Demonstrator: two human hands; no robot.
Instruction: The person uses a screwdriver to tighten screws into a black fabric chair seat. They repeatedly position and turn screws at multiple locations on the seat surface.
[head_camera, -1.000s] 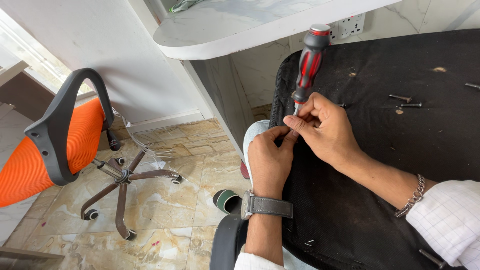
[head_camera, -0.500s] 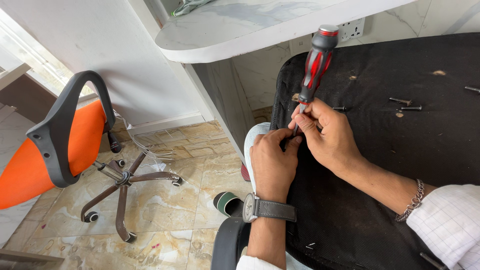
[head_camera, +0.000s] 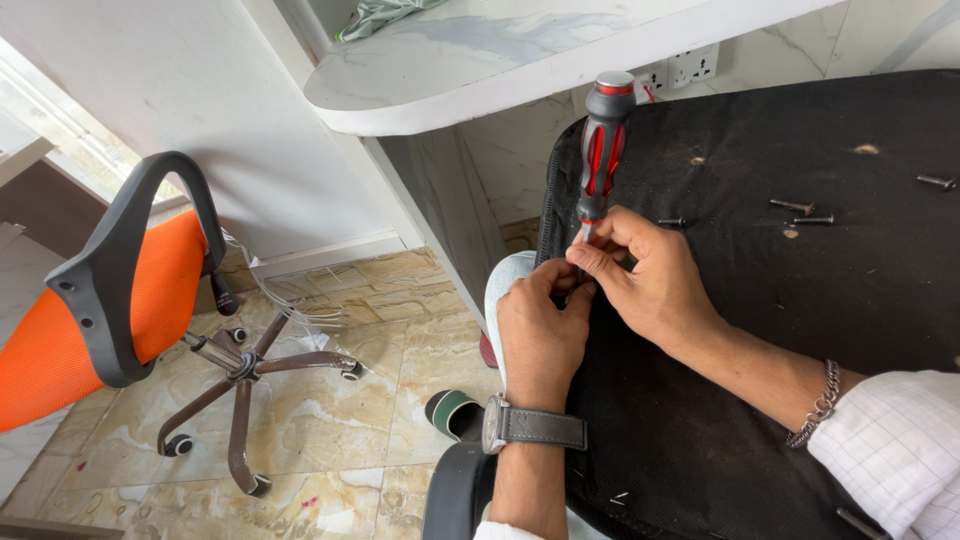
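A red and black screwdriver (head_camera: 603, 150) stands almost upright at the left edge of a black fabric panel (head_camera: 780, 330), its grey-capped handle pointing up and its metal shaft running down into the person's fingers. The right hand (head_camera: 650, 280) pinches the shaft just below the handle, thumb and forefinger closed around it. The left hand (head_camera: 540, 330) comes up from below and meets the right hand at the tip of the tool, fingers curled shut there; what they press on is hidden. A watch with a grey strap (head_camera: 535, 427) sits on the left wrist, a chain bracelet (head_camera: 818, 405) on the right, above a white checked sleeve (head_camera: 895, 450).

Several dark screws (head_camera: 800, 212) lie loose on the panel, well apart from the hands. Above is a white marble-patterned shelf (head_camera: 500, 70) with wall sockets (head_camera: 680, 70) beneath it. To the left, on the tiled floor (head_camera: 350, 400), stands an orange office chair (head_camera: 110, 300) with a wheeled base.
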